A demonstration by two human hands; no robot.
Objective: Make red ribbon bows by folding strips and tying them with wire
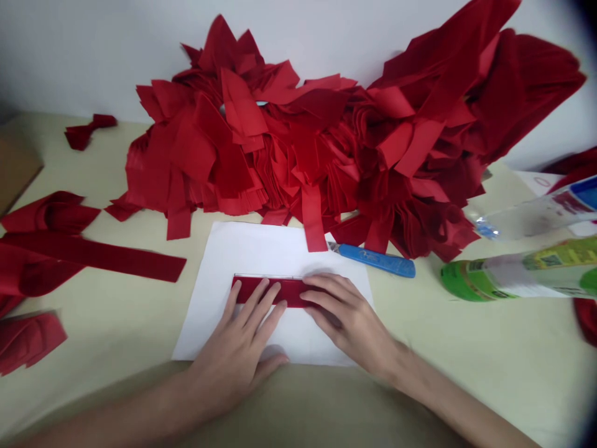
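A short dark red velvet ribbon strip (293, 294) lies across a white sheet of paper (209, 261), just below a thin drawn line. My left hand (247, 330) rests with spread fingers, their tips pressing on the left and middle of the strip. At the strip's right end, the fingers of my right hand (345, 311) are bent and touch it from above, covering that end. Nothing shows gripped in either hand. A blue utility knife (375, 259) lies at the paper's upper right, its tip near a red strip hanging from the pile.
A large heap of cut red ribbon pieces (298, 143) fills the back of the table. Longer ribbon (116, 255) lies at left. On the right are a green-labelled bottle (513, 274) and a clear bottle (527, 214) on their sides. A brown box (16, 165) stands far left.
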